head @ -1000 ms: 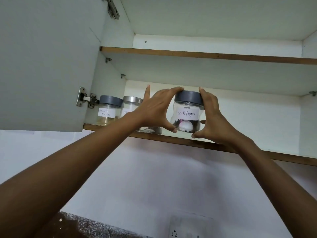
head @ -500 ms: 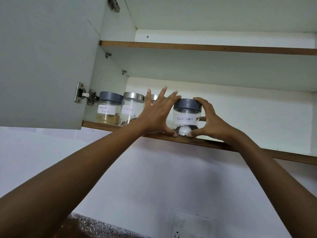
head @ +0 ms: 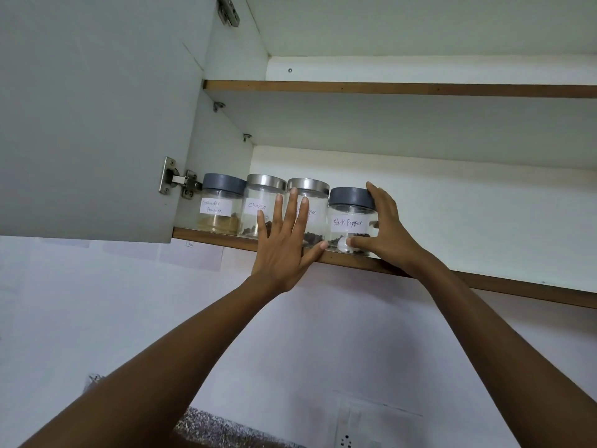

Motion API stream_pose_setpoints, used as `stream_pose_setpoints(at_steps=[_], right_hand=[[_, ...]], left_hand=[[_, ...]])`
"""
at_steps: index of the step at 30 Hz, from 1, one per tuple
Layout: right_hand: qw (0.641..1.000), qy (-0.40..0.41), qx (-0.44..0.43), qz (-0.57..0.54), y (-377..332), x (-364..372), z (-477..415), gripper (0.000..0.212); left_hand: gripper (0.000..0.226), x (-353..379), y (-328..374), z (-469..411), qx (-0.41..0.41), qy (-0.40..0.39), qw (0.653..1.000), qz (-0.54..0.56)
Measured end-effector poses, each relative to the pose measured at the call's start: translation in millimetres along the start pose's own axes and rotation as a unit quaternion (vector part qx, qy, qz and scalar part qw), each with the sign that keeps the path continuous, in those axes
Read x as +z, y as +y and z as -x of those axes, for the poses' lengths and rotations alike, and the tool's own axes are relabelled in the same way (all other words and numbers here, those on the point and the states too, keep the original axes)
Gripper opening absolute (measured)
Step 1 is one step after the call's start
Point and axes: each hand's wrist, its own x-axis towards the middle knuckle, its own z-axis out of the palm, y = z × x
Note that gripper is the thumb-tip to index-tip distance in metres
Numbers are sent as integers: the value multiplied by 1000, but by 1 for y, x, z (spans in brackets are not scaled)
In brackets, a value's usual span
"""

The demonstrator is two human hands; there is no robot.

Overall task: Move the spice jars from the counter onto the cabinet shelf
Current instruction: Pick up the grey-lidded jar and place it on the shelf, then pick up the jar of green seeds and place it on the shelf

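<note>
Several clear spice jars stand in a row on the lower cabinet shelf (head: 484, 282). From the left: coriander powder jar (head: 219, 208) with a grey lid, cloves jar (head: 258, 205) with a steel lid, a third steel-lidded jar (head: 315, 205) with its label partly hidden, and the black pepper jar (head: 350, 221) with a grey lid. My right hand (head: 384, 234) grips the black pepper jar, fingers on the lid's right side, thumb at its base. My left hand (head: 284, 244) is spread flat, fingers straight, in front of the cloves and third jars.
The cabinet door (head: 90, 118) hangs open at the left on a metal hinge (head: 177, 181). An upper shelf (head: 387, 88) runs above. To the right of the jars the lower shelf is bare. A speckled counter edge (head: 219, 428) and a wall socket (head: 349, 438) show below.
The black pepper jar went from held above the shelf edge to standing on the shelf beside the third jar. My left hand let go of it and spread flat.
</note>
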Motion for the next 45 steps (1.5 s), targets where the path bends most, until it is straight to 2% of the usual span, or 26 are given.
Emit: stream_pose_setpoints(at_steps=[5,8,10,12,16,18,23,27,31,39,42,45], right_hand=[[1000,11,4,14,-2,3,2,108],[993,57,11,106,-11,7,12,106],[979,124,-6,164,-20,14,26,90],[963,181,-58,194,-28,22,46,66],[951,222,-144,161,-41,38,88,31],[960,210,-147,112,-51,47,113,28],[981,167,-99,12,-80,92,182,21],[990,120,4,-70,-96,147,241,8],[991,45,85,-95,-114,208,301,5],[978,-144,135,-67,-138,327,404,4],[963,-184,178,-81,-136,364,435,15],[933,-252,242,-91,-128,393,459,43]], left_hand=[[86,1,0,1,-6,-2,1000,2],[82,-2,3,7,-9,-3,1000,23],[77,-8,6,15,2,13,998,55],[68,-20,11,27,23,58,994,89],[36,-48,25,64,79,138,976,149],[28,-60,30,91,90,110,975,172],[28,-83,16,171,95,-33,973,208],[26,-95,-20,241,25,-140,959,244],[25,-96,-56,327,-36,-219,934,280],[23,-97,-114,468,-121,-335,897,261],[31,-93,-137,512,-160,-362,888,233],[56,-85,-154,543,-213,-406,859,227]])
